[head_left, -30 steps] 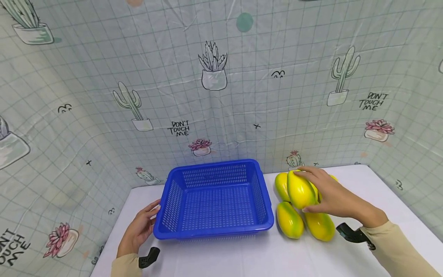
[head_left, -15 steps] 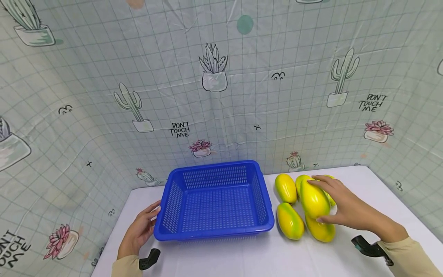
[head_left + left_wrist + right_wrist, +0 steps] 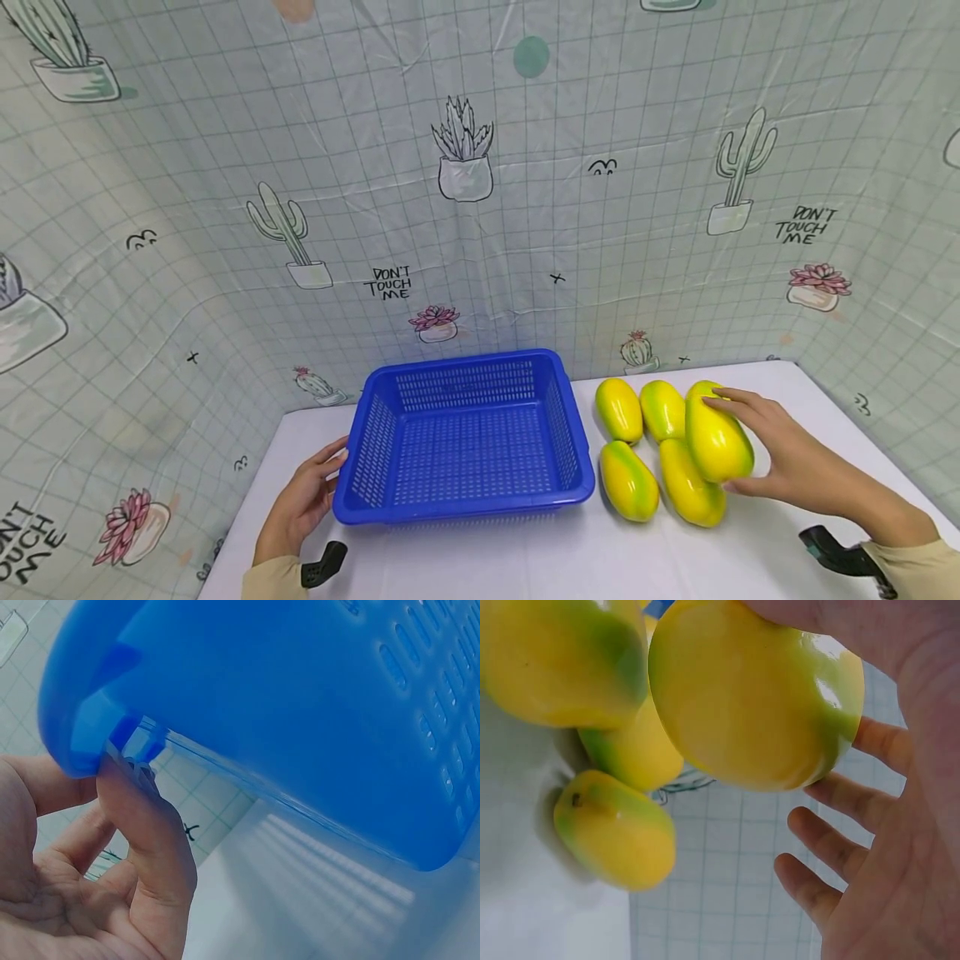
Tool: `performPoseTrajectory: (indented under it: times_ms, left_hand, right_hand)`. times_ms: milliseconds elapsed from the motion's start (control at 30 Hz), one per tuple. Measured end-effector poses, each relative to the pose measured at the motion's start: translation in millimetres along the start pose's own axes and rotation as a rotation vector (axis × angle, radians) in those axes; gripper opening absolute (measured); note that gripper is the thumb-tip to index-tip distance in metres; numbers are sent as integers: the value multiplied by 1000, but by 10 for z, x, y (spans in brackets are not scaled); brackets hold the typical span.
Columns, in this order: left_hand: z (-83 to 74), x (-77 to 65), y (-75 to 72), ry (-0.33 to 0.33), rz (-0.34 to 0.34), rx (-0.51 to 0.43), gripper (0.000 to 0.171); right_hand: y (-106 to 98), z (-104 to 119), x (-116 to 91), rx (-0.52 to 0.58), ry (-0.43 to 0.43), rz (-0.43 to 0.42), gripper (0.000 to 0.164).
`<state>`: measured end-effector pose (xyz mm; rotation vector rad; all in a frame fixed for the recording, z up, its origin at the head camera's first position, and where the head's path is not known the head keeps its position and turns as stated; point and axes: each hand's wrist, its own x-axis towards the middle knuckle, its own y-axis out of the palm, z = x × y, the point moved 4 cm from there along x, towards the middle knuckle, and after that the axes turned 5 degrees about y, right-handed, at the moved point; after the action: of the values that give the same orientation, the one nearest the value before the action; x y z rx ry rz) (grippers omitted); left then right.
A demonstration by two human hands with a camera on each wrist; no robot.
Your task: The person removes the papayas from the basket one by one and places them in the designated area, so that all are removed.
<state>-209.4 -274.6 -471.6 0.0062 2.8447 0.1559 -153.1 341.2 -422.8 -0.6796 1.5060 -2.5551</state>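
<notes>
In the head view my right hand (image 3: 798, 458) grips a yellow-green mango (image 3: 718, 440) between thumb and fingers, raised over the others. The right wrist view shows this held mango (image 3: 754, 697) close up, with the lower fingers off it. Below and beside it lie a front mango (image 3: 690, 487), another front mango (image 3: 628, 482), and two back mangoes, the left one (image 3: 619, 408) and the middle one (image 3: 662, 410). One more is mostly hidden behind the held mango. My left hand (image 3: 300, 504) pinches the left rim of a blue perforated plastic basket (image 3: 465, 504); its fingers (image 3: 150, 817) meet the rim from below.
A white-covered table (image 3: 480, 562) bears the basket and mangoes. A grid-patterned cloth (image 3: 525, 225) with cactus drawings rises as a wall behind and at both sides. Wrist cameras sit on both sleeves.
The right hand has carried its mango to the right, from over the left mangoes to over the right ones. The left hand and basket have stayed in place.
</notes>
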Motion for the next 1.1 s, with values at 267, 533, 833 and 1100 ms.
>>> performPoseTrajectory:
  times_ms: [267, 533, 833, 1100]
  left_hand:
    - [1, -8, 7, 2, -2, 10, 59]
    - [-2, -11, 17, -1, 7, 6, 59]
    - [-16, -22, 22, -6, 6, -8, 58]
    - [-6, -1, 12, -11, -6, 1, 59]
  right_hand:
    - [14, -179, -168, -46, 9, -8, 107]
    - [88, -307, -300, -90, -19, -22, 107]
    - [165, -359, -402, -85, -57, -32, 110]
    - [214, -419, -456, -114, -46, -6, 111]
